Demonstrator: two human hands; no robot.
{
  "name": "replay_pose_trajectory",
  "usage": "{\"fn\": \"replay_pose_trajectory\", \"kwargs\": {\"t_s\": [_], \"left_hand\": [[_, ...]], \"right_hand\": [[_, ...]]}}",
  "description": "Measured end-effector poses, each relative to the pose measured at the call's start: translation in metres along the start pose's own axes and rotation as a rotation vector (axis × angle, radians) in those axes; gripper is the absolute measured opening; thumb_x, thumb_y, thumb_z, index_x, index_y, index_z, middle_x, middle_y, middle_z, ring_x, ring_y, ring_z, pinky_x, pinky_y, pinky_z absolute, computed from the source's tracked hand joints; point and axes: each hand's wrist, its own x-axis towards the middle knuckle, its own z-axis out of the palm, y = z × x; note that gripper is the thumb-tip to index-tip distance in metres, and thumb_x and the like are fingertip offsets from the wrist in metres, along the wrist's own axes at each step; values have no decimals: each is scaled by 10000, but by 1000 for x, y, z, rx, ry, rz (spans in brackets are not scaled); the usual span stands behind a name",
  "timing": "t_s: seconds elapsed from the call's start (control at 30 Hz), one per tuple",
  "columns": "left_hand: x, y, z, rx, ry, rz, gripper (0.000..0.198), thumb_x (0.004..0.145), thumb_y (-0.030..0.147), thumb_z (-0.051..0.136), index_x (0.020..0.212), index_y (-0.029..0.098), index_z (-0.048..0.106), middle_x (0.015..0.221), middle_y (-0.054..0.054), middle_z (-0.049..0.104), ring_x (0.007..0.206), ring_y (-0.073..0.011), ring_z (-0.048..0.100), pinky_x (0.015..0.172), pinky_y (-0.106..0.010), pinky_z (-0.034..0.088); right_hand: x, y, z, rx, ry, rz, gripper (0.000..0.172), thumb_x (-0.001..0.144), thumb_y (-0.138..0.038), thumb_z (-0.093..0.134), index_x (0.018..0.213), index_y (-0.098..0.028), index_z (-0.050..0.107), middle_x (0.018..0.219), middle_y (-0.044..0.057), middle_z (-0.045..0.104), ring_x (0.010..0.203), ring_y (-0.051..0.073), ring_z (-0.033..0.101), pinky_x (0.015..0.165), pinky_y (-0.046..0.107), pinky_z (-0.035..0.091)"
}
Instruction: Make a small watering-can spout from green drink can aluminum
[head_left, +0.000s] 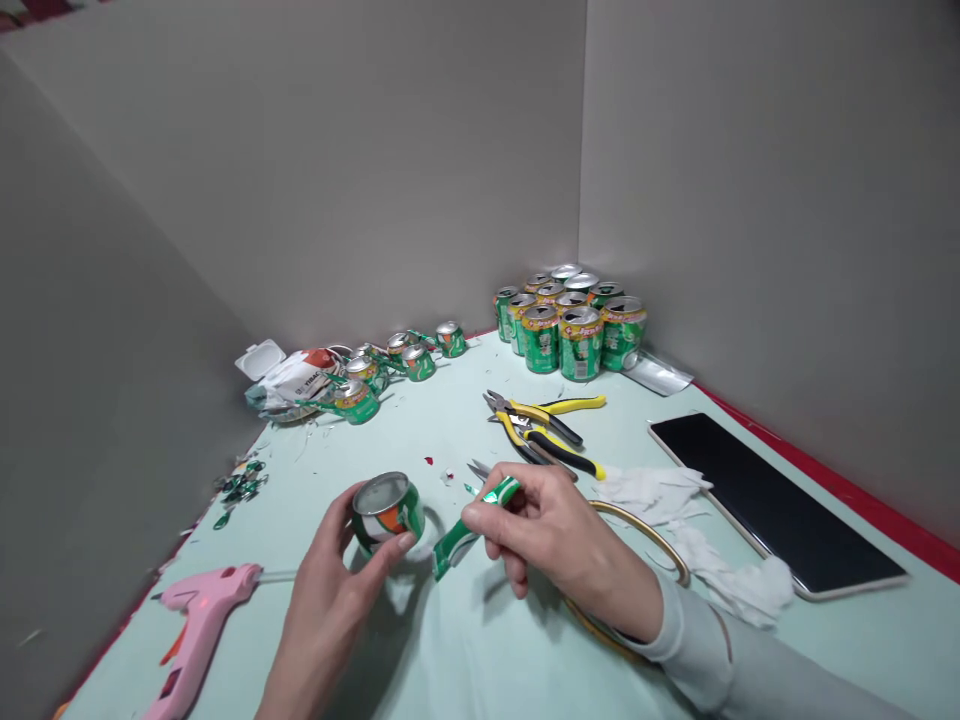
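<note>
My left hand [341, 590] grips a cut-down green and orange can piece [386, 510] between thumb and fingers, its silver bottom turned up. My right hand [547, 535] pinches one end of a green strip of can metal [472, 525] that runs from the can piece toward my fingers. Both hands hover just above the pale green table [465, 650]. Small scissors [480, 468] lie just behind my right hand.
A pink glue gun [196, 610] lies at the left front. Yellow-handled pliers [544, 425] lie mid-table, whole green cans [570, 320] stand in the far corner, cut cans [375, 375] and a wipes pack [296, 375] at far left. A gold ring [660, 545], white cotton [720, 570] and a dark tablet [772, 500] are at right.
</note>
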Motion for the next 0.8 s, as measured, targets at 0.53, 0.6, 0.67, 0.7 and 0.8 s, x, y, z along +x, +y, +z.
{"fn": "replay_pose_trajectory", "kwargs": {"t_s": [0.53,0.6,0.67,0.7,0.8], "left_hand": [[12,-13,-7,355,200,89,786,728,402,667,1404,94,411,1351,-232,557,1261,-391,506,1026,-521,385],[2,-6,-6,306,264,164,657,804,439,622,1374,160,452,1341,-170,571,1243,-324,524,1027,-457,398],[-11,3,-2,190,317,285,374,851,426,611,1161,216,618,1177,-103,655,1084,-285,606,955,-413,441],[-18,8,1,138,267,352,279,870,395,605,1084,222,654,1112,-84,671,1044,-270,616,929,-389,451],[-34,22,12,29,-108,451,189,878,328,616,1026,230,679,974,-38,699,931,-226,640,813,-305,478]], "right_hand": [[2,3,-4,144,-67,-52,280,813,-432,645,728,-181,555,595,-33,600,447,70,513,449,195,454],[3,4,-4,110,-48,-44,273,818,-424,631,718,-184,547,588,-36,589,447,73,503,437,193,446],[4,6,-2,69,-51,-31,271,821,-415,623,701,-184,548,581,-33,590,442,78,502,433,199,446],[4,7,-1,46,-61,-25,261,819,-404,627,700,-181,563,579,-30,595,437,80,504,434,203,445],[2,10,4,-25,-87,-10,186,787,-330,666,708,-169,617,548,-38,582,426,86,505,432,206,428]]}}
